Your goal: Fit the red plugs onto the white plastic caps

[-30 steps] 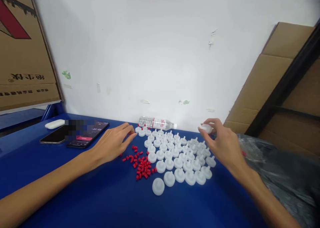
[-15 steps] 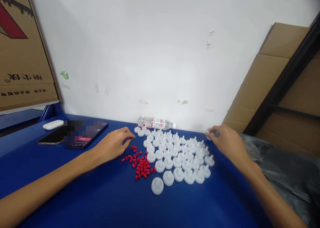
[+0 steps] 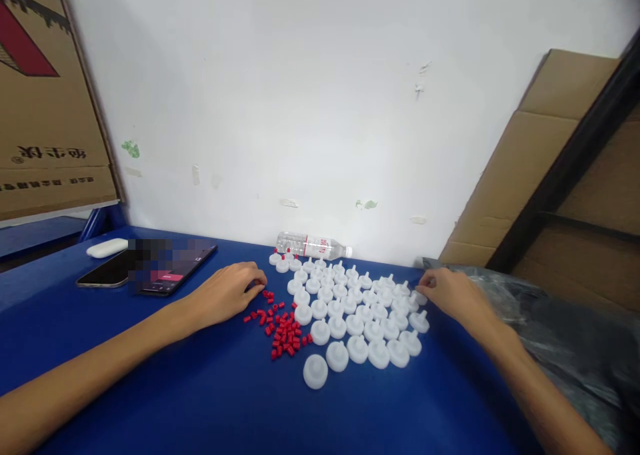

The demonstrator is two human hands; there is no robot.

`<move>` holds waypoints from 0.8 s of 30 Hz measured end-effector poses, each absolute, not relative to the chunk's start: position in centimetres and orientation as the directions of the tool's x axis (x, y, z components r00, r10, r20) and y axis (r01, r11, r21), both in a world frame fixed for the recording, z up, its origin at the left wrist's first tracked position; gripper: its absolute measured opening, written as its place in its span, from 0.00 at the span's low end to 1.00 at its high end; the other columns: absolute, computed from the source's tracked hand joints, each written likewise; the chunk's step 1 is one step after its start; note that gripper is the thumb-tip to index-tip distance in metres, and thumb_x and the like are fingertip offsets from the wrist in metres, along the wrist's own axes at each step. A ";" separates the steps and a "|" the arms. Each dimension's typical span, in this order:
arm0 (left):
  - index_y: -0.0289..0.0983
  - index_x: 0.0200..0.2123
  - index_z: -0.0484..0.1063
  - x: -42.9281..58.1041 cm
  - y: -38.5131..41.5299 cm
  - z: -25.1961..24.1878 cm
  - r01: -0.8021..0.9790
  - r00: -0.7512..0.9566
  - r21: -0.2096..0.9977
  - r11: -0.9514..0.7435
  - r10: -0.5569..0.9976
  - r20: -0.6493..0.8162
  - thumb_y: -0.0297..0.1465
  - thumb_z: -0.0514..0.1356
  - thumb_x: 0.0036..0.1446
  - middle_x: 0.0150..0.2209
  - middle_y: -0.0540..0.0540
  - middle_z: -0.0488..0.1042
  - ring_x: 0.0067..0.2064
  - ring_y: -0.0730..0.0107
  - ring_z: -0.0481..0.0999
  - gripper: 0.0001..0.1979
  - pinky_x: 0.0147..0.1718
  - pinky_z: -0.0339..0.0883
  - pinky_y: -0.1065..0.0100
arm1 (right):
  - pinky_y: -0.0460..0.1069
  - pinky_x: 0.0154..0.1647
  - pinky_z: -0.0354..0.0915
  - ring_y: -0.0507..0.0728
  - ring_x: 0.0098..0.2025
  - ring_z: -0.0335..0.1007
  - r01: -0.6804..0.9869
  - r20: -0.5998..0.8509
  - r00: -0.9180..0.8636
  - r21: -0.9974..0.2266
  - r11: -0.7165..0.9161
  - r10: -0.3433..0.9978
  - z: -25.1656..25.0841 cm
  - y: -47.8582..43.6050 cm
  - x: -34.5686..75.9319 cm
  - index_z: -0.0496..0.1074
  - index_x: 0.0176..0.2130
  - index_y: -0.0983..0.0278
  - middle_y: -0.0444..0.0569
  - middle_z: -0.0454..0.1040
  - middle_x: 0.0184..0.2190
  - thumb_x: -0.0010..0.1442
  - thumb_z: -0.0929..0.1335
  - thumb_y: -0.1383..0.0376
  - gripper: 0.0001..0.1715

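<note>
My left hand (image 3: 233, 294) is closed, thumb and fingers pressed together beside the loose red caps (image 3: 286, 335). Whatever its fingertips pinch, if anything, is hidden. On the right, my right hand (image 3: 453, 296) closes its fingertips on a white nozzle cap (image 3: 421, 298) at the right edge of the group. Between the hands stand many white nozzle caps (image 3: 355, 324), spouts up, close together on the table. A few white caps with red tips (image 3: 283, 264) stand apart at the back left of the group.
A clear plastic bottle (image 3: 320, 247) lies along the wall behind the caps. Two phones (image 3: 175, 272) and a white case (image 3: 107, 248) rest on the blue table (image 3: 200, 388) at left. Dark plastic sheeting (image 3: 555, 328) and cardboard (image 3: 520, 155) are at right.
My right hand has come down and toward me, bringing the white nozzle cap from the air to the group's right edge. My left hand has dipped slightly; the red bit at its fingertips is out of sight.
</note>
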State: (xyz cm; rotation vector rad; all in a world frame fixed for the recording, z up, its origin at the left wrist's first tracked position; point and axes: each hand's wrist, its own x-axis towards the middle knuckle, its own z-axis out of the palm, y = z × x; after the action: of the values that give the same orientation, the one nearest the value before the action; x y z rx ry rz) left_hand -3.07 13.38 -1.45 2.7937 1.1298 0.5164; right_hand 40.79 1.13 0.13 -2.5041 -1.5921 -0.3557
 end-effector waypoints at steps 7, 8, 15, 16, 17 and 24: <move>0.41 0.38 0.79 -2.7 13.0 -1.2 0.631 0.689 0.209 -0.747 0.664 0.290 0.37 0.52 0.67 0.40 0.44 0.79 0.41 0.59 0.78 0.15 0.44 0.68 0.62 | 0.54 0.31 0.61 0.68 0.37 0.79 0.902 0.254 0.416 0.002 -0.431 0.873 -0.1 1.3 40.5 0.81 0.39 0.58 0.56 0.81 0.32 0.65 0.63 0.53 0.19; 0.41 0.38 0.79 -2.7 12.9 -1.1 0.630 0.686 0.212 -0.747 0.664 0.299 0.38 0.51 0.68 0.39 0.43 0.79 0.41 0.59 0.78 0.17 0.44 0.68 0.62 | 0.54 0.31 0.61 0.68 0.37 0.79 0.901 0.256 0.418 0.002 -0.433 0.872 0.0 1.3 40.4 0.81 0.39 0.58 0.57 0.81 0.32 0.65 0.63 0.53 0.20; 0.38 0.53 0.74 -2.9 13.3 -1.0 0.662 0.608 0.255 -0.705 0.704 0.367 0.41 0.44 0.71 0.53 0.40 0.76 0.56 0.53 0.73 0.23 0.58 0.64 0.54 | 0.55 0.32 0.61 0.70 0.37 0.79 0.891 0.302 0.432 0.004 -0.454 0.850 0.3 1.1 40.1 0.80 0.40 0.58 0.58 0.81 0.33 0.66 0.61 0.50 0.23; 0.37 0.56 0.72 -2.9 13.5 -1.1 0.671 0.595 0.258 -0.695 0.712 0.373 0.42 0.44 0.71 0.57 0.39 0.74 0.59 0.52 0.70 0.24 0.61 0.61 0.52 | 0.55 0.32 0.61 0.69 0.37 0.79 0.891 0.309 0.430 0.003 -0.453 0.848 0.4 1.1 40.0 0.80 0.40 0.58 0.58 0.81 0.32 0.66 0.61 0.50 0.24; 0.37 0.59 0.70 -3.0 13.8 -1.2 0.679 0.582 0.263 -0.686 0.720 0.377 0.43 0.43 0.71 0.60 0.39 0.71 0.63 0.51 0.67 0.26 0.63 0.58 0.50 | 0.54 0.32 0.61 0.69 0.37 0.79 0.891 0.315 0.430 0.001 -0.453 0.846 0.5 1.1 39.9 0.80 0.41 0.58 0.58 0.81 0.32 0.66 0.61 0.50 0.24; 0.40 0.70 0.55 -2.0 15.7 -2.2 0.693 0.574 0.298 -0.656 0.753 0.323 0.43 0.37 0.73 0.66 0.42 0.65 0.65 0.54 0.64 0.29 0.64 0.57 0.51 | 0.53 0.29 0.59 0.69 0.37 0.79 0.880 0.328 0.451 -0.008 -0.475 0.830 1.3 1.0 38.7 0.80 0.38 0.59 0.58 0.81 0.32 0.66 0.60 0.50 0.24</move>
State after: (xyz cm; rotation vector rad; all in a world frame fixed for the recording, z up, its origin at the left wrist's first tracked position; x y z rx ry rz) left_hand -2.02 15.72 -2.18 2.6622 1.2305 0.6463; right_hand 38.70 1.02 1.30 -2.5210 -1.5018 -0.4198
